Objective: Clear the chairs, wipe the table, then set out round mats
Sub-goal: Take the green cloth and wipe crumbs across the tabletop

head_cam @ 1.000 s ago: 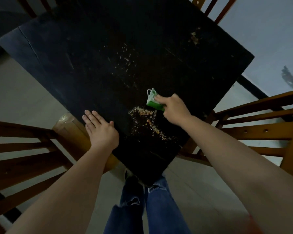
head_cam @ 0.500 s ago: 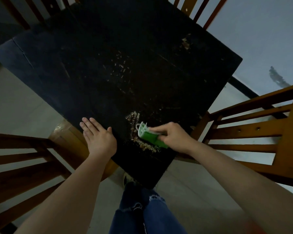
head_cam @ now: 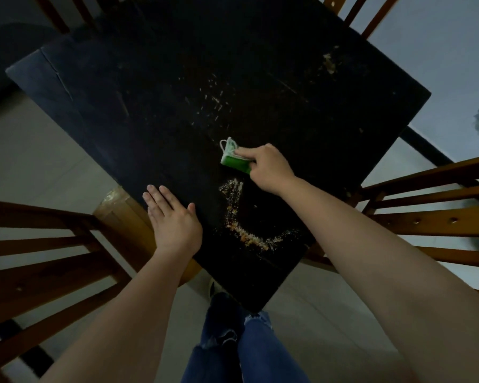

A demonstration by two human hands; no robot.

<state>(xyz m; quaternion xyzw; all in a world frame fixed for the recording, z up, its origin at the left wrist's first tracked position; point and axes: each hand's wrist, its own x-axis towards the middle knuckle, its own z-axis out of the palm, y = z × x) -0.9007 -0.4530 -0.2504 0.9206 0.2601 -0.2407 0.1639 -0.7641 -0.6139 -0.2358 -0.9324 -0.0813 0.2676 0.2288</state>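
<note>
A black square table [head_cam: 155, 111] fills the middle of the view, turned corner-on toward me. My right hand [head_cam: 266, 168] grips a green and white sponge [head_cam: 233, 157] pressed on the tabletop. Just below the sponge lies a curved line of swept crumbs [head_cam: 249, 234] near the table's near corner. More scattered specks [head_cam: 213, 103] sit further up the surface. My left hand [head_cam: 173, 221] lies flat on the table's left edge, fingers together, holding nothing. No round mats are in sight.
Wooden slat-back chairs stand at the left [head_cam: 39, 258], right [head_cam: 432, 217] and far side [head_cam: 357, 12] of the table. A brown wooden seat or stool [head_cam: 122, 217] pokes out under the left edge. My jeans-clad legs [head_cam: 241, 352] stand on pale floor at the near corner.
My right hand has carried the sponge back up the table, away from me, leaving the crumbs in a curved line near the corner. My left hand has stayed flat on the edge.
</note>
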